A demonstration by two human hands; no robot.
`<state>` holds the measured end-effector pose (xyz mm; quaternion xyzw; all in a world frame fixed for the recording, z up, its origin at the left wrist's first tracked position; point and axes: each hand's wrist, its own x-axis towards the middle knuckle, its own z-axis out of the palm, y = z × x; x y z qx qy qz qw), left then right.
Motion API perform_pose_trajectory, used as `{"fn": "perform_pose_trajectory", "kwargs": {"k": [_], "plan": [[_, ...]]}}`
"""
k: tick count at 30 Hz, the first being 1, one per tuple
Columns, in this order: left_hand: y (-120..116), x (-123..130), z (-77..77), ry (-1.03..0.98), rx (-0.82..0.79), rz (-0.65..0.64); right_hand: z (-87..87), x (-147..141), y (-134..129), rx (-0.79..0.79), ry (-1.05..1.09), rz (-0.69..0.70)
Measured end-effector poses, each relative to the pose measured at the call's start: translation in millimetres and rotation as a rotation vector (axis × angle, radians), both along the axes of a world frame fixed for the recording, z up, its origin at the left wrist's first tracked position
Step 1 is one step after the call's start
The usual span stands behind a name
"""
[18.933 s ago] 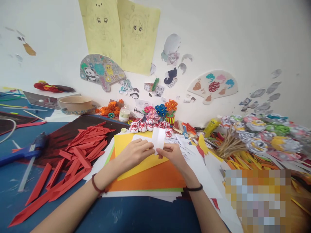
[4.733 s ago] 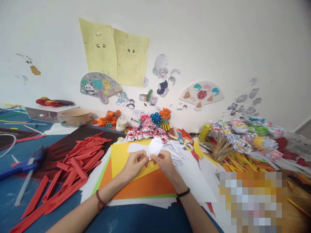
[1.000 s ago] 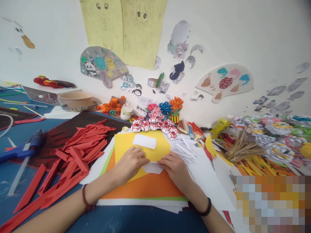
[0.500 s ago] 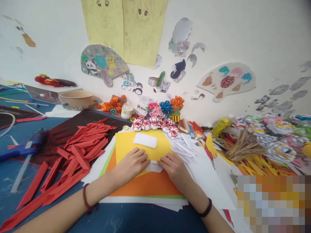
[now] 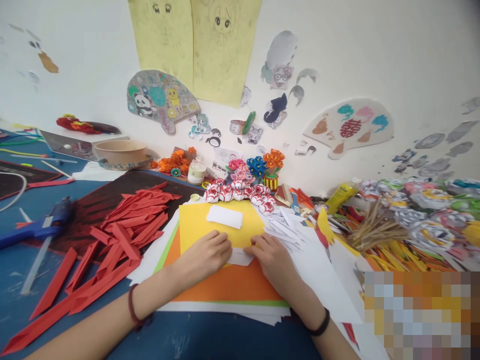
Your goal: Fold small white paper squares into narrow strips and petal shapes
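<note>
A small folded piece of white paper (image 5: 241,257) lies over the yellow sheet and orange sheet (image 5: 232,285), between my two hands. My left hand (image 5: 210,250) has its curled fingers on the paper's left end. At the right end, my right hand (image 5: 268,254) pinches the paper with bent fingers. Just beyond them, a white paper rectangle (image 5: 225,217) rests on the yellow sheet (image 5: 195,225). Several folded white strips (image 5: 287,229) are heaped to the right of the sheets.
Folded red paper strips (image 5: 127,235) and a blue glue gun (image 5: 52,222) lie to the left. Behind the sheets stand red-and-white paper pieces (image 5: 236,192), a small bottle (image 5: 196,171) and a flower pot (image 5: 271,182). Paper flowers (image 5: 431,225) pile up at the right.
My right hand's fingers have lifted and shifted slightly at the paper's right end. My left hand stays nearly where it was. The view has shifted very slightly.
</note>
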<state>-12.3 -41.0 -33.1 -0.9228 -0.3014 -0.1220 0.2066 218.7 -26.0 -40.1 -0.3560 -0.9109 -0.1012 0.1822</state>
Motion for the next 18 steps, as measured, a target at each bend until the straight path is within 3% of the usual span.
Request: {"fn": "perform_pose_trajectory", "kwargs": {"k": [8, 13, 18], "plan": [[-2.7, -1.4, 0.8, -0.146, -0.205, 0.09, 0.7, -5.2, -2.1, 0.069, 0.07, 0.119], [-2.7, 0.2, -1.4, -0.091, -0.13, 0.055, -6.2, -4.6, 2.0, 0.089, 0.074, 0.173], [-3.6, 2.3, -3.0, 0.015, -0.011, 0.015, -2.5, -6.7, -0.2, 0.186, -0.023, 0.198]]}}
